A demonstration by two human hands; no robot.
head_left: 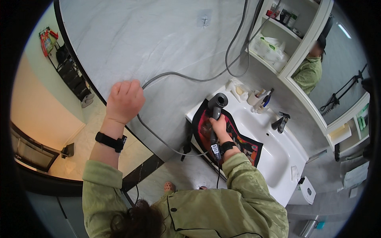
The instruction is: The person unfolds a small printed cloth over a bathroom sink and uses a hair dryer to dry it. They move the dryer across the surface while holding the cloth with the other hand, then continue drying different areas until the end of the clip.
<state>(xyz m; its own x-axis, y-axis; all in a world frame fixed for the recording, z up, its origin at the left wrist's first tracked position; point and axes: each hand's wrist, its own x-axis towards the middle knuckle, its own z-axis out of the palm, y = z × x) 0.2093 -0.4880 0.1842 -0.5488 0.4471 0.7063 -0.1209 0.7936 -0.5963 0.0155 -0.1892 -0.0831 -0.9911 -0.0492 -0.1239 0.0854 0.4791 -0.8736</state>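
My right hand [219, 128] is closed around the handle of a grey hair dryer [218, 102], its round head pointing away from me. Beneath the dryer, a dark-bordered cloth with a red pattern [248, 145] lies over the left edge of the white washbasin [275, 151]. My left hand [125, 96] is raised at the left by the marbled wall, fingers curled on the grey power cord [184, 78]. That cord loops from the dryer's lower end past this hand, then up to the right beside the cabinet.
Behind the basin stand a soap holder [239, 90], a white cup [253, 98] with brushes and a black faucet [280, 122]. An open shelf with a tissue pack [271, 49] and a mirror cabinet [333, 74] are at upper right. A doorway edge [80, 65] runs along the left.
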